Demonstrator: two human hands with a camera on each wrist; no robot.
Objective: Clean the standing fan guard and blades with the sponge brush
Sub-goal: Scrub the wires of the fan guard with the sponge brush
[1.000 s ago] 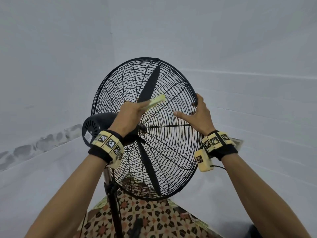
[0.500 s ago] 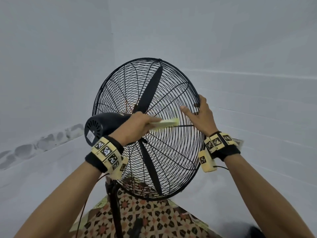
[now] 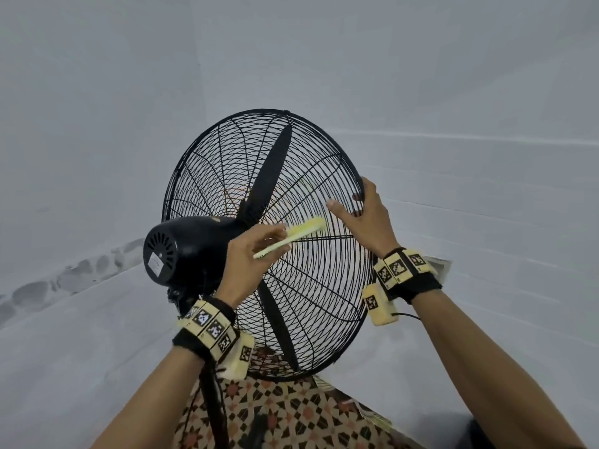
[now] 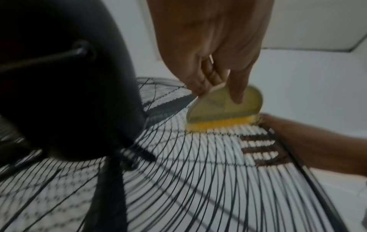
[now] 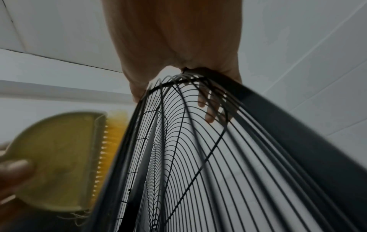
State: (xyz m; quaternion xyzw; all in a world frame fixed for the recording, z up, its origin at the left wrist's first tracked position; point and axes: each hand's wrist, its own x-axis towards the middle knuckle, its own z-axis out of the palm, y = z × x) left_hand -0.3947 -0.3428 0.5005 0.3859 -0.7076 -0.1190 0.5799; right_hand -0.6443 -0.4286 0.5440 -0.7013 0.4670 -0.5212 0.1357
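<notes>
Fan guard (image 3: pixel 311 286), black wire, seen from its rear side with the motor housing (image 3: pixel 181 251) at left; it stands on a pole above a patterned floor covering (image 3: pixel 291 416), near the corner of pale walls. Two dark blades (image 3: pixel 269 176) show inside the cage, one up, one down. The left hand (image 3: pixel 246 264) pinches the sponge brush (image 3: pixel 291 236) by its flat yellow-green back, fingers curled on the handle, thumb laid along the plate; the bristle edge meets the wires just right of the hub. The right hand (image 3: pixel 369 218) clasps the guard's right rim, thumb on the near face and fingers wrapped through to the far side, as the right wrist view confirms.

Step in hand, as judged: brushing the rear grille. To do it well, keep the rim hand firm so the head does not swing, run the bristles along the radial spokes from hub to rim, and press lightly enough that the thin wires do not bend. The blades probably need the bristles pushed between the wires.
</notes>
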